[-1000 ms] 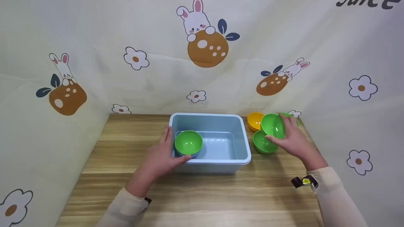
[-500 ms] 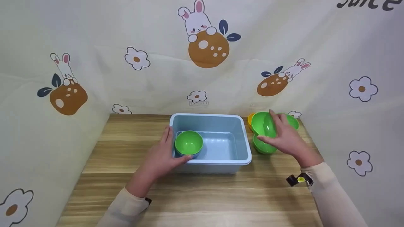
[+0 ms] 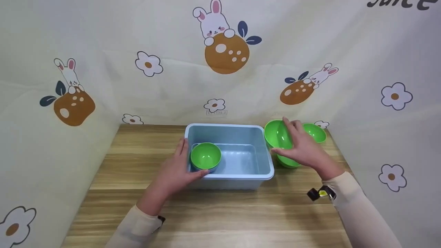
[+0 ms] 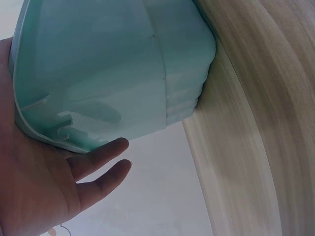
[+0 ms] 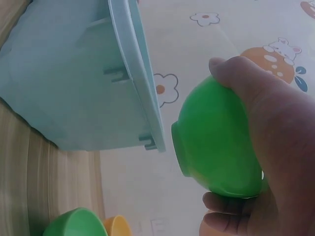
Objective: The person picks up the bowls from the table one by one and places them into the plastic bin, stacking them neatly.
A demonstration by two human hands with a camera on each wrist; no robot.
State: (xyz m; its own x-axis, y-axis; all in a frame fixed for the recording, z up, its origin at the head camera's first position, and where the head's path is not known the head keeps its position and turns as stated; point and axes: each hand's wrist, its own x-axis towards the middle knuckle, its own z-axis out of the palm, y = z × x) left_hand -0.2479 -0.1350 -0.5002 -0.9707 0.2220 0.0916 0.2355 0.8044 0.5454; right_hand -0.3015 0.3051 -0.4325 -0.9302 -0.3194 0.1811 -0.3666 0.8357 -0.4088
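Note:
A light blue plastic bin [image 3: 237,176] stands on the table, with a green bowl [image 3: 206,155] inside at its left end; a bluish rim shows beneath that bowl. My left hand [image 3: 175,172] rests at the bin's front left corner, thumb along the front rim and fingers against the left wall. In the left wrist view two fingers [image 4: 102,156] stretch out past the bin, nearly straight. My right hand [image 3: 300,146] grips another green bowl [image 3: 275,133] between thumb and fingers, raised beside the bin's right rim. The right wrist view shows this bowl [image 5: 216,140] from its base side.
Two more green bowls are at the right, one [image 3: 288,162] partly under the held bowl, the other [image 3: 316,133] behind the right hand. An orange bowl [image 5: 118,227] shows in the right wrist view. A patterned curtain [image 3: 165,93] hangs behind the wooden table [image 3: 220,217].
My right hand has moved left with the green bowl, closer to the bin, and the bowl now covers the orange one in the head view. The left hand has stayed on the bin.

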